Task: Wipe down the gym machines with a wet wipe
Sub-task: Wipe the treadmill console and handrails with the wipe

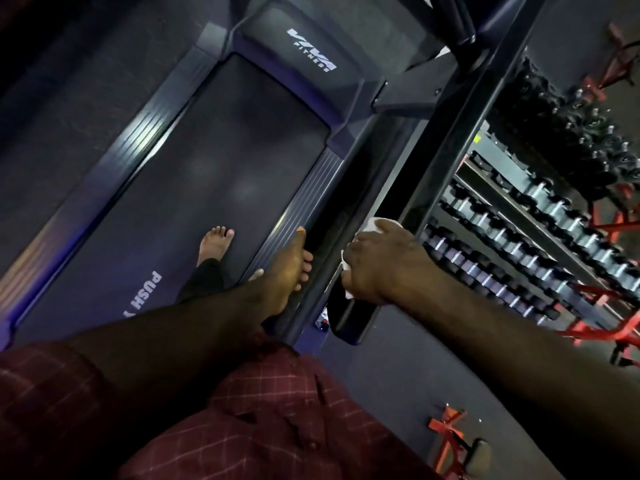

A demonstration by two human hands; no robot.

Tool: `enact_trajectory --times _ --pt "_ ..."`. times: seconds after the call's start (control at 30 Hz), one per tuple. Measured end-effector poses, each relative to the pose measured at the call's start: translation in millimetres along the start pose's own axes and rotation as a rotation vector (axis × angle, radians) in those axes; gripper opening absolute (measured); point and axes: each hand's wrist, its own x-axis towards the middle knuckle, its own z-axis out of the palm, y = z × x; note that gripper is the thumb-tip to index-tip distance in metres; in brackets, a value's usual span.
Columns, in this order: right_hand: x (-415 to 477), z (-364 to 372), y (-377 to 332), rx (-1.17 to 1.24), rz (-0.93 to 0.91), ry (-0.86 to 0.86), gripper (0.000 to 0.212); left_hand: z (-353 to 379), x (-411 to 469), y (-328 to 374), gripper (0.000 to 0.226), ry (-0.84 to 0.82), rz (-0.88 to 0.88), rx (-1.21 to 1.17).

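Dim gym, dumbbell rack right. Right hand fingers grip wet wipe on treadmill handrail, which runs near-to-far; left hand fingers straight.

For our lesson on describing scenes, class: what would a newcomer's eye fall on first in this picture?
The right hand, centre right, holds a white wet wipe against the treadmill's dark handrail. Left of it a bare foot stands on the black belt, with the white VIVA FITNESS logo at the top. Rows of dumbbells fill the rack on the right.
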Motion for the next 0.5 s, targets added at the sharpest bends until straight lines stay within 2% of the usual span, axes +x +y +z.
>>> enact_trajectory --times 0.07,0.17,0.33,0.4,0.5 --pt "5.0 -3.4 -11.7 -0.034 0.005 -0.013 0.043 -7.0 4.0 1.6 0.071 0.015 0.004 -0.004" --pt "-2.6 -6.5 -48.6 -0.009 -0.175 -0.152 0.033 -13.2 5.2 10.8 0.072 0.022 0.008 0.002" --pt "-9.9 7.2 -45.4 0.058 -0.299 -0.077 0.032 -3.2 3.0 25.2 0.073 -0.045 0.038 0.001" --pt "-3.7 2.7 -22.6 0.034 -0.247 -0.114 0.038 3.4 4.0 27.7 0.072 -0.071 0.054 -0.010" --pt "20.5 -7.2 9.0 -0.014 -0.069 -0.207 0.043 12.5 10.1 29.6 0.071 -0.071 0.062 -0.024"
